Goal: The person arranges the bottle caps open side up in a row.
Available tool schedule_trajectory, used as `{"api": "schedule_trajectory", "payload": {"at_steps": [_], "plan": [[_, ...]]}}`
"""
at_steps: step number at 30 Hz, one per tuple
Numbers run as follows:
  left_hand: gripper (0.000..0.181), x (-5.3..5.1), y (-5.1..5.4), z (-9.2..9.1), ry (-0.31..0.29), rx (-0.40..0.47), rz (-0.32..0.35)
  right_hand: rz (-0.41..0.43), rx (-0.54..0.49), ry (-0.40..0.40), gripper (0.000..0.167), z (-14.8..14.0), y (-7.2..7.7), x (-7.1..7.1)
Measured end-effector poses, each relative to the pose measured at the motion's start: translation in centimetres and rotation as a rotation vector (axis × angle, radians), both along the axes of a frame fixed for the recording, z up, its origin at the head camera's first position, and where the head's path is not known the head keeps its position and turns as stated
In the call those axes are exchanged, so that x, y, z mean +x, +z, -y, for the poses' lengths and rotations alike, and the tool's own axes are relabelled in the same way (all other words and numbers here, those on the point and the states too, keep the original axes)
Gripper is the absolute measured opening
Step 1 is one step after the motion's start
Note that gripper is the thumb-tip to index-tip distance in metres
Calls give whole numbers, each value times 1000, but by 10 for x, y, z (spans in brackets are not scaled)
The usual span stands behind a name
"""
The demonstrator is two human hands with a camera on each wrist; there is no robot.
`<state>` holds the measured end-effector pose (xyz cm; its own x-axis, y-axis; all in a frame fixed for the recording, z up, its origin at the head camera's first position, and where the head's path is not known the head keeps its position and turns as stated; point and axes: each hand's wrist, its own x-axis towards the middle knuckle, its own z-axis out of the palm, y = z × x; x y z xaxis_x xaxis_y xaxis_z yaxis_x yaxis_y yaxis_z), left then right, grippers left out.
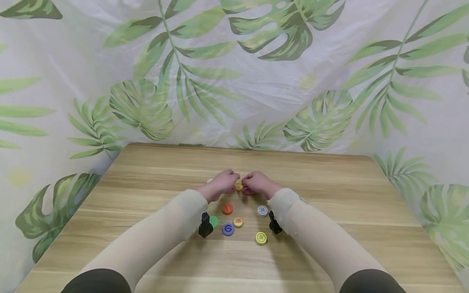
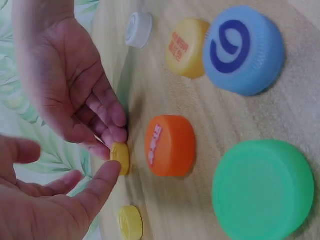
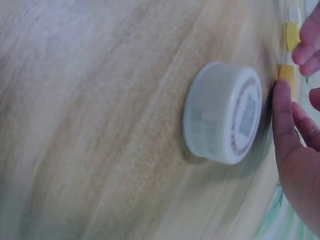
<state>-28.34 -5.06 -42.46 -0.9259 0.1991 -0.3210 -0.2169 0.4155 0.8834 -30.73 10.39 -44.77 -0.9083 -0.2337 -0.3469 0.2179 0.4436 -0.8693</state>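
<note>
Between the two hands on the wooden table is a small yellow cap point(image 1: 239, 186) point(image 2: 120, 158) point(image 3: 286, 74). My left hand point(image 1: 224, 182) point(image 2: 47, 202) point(image 3: 310, 42) has its index finger extended, its tip at the cap's edge in the left wrist view. From the other side, my right hand point(image 1: 258, 183) point(image 2: 75, 82) point(image 3: 301, 167) touches the cap with loosely bent fingers; in the right wrist view its index finger lies straight against it. A second yellow cap point(image 2: 131, 222) point(image 3: 292, 36) lies close to my left hand, mostly hidden in the head view.
Nearer my body lie an orange-red cap point(image 1: 227, 209), a green cap point(image 2: 263, 190), a blue cap point(image 1: 228, 229), a yellow-orange cap point(image 1: 238, 222), a white cap point(image 1: 262, 211) and a yellow cap point(image 1: 261, 238). Another white cap point(image 1: 210, 180) sits behind my left hand. Leaf-patterned cloth hangs behind.
</note>
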Motion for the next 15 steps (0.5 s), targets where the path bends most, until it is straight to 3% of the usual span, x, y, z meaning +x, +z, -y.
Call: {"api": "schedule_trajectory", "payload": {"at_steps": [5,15], "plan": [[51,-4,6,9,95,132,-10,16,-37,-15,26,3,-3,-1],[48,-3,6,35,201,187,-26,63,-97,-32,27,11,-1,0]]}}
